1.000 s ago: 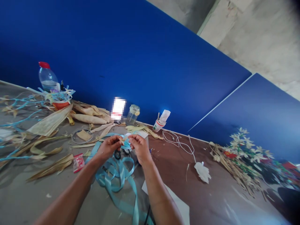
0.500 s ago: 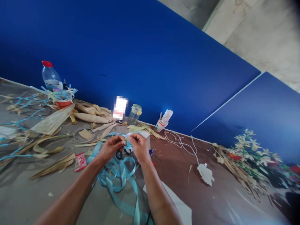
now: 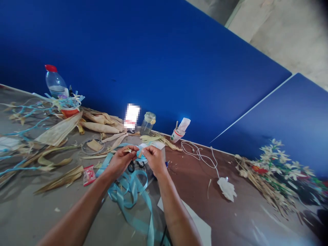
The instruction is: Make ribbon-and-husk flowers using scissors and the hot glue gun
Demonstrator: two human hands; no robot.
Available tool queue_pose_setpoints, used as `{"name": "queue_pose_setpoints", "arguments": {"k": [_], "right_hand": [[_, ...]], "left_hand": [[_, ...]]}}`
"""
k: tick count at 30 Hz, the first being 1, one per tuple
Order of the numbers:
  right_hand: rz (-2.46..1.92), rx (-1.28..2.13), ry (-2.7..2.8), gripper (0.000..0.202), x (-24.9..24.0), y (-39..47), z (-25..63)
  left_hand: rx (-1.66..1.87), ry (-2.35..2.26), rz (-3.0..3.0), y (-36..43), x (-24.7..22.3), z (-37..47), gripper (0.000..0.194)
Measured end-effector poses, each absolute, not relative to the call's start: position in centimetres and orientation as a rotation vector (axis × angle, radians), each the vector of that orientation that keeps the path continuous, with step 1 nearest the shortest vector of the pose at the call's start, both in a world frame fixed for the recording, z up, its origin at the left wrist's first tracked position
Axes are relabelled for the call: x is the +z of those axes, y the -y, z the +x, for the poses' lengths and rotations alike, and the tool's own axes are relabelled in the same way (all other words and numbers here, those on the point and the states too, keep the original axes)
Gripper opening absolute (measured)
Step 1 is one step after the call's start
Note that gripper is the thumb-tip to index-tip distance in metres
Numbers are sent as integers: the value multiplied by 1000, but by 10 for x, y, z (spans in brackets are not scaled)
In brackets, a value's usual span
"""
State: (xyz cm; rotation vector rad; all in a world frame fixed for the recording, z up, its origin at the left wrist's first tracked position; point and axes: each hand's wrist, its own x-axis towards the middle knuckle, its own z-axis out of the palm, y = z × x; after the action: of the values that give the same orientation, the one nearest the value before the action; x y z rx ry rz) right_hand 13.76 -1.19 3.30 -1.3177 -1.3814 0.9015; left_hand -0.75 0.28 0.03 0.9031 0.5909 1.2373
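My left hand (image 3: 123, 159) is closed in a pinch on a small pale piece of corn husk (image 3: 129, 150). Close beside it, my right hand (image 3: 154, 159) pinches a thin tan strip of husk (image 3: 140, 154). A small gap separates the two sets of fingertips. Light-blue ribbon (image 3: 133, 186) lies in loose loops beneath the hands and wrists. Just under the fingers, the black handles of what look like scissors (image 3: 131, 166) show, their blades hidden. White paper (image 3: 160, 146) lies behind my right hand.
Dried husks (image 3: 102, 128) and a red-capped bottle (image 3: 55, 82) stand left, near a pink packet (image 3: 89, 175). Along the blue partition (image 3: 164, 68) are a bright blurred screen (image 3: 132, 116), a clear jar (image 3: 148, 123) and a white cup (image 3: 176, 135). A white cable (image 3: 202, 155) and husk flowers (image 3: 279, 160) lie right.
The fingertips have drawn slightly apart, and a tan strip now shows in my right hand's pinch. The whole view has shifted a little.
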Motion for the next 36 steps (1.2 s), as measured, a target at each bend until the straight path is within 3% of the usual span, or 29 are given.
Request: {"name": "queue_pose_setpoints", "arguments": {"k": [25,36], "right_hand": [[-1386,1036,1560,19,39,15,141],[-1245,1286,1296,24,35,12,139]], "left_hand": [[1047,-610,1042,0,9,-10,24],[1067,-575,1068,1,10,-12,22]]}}
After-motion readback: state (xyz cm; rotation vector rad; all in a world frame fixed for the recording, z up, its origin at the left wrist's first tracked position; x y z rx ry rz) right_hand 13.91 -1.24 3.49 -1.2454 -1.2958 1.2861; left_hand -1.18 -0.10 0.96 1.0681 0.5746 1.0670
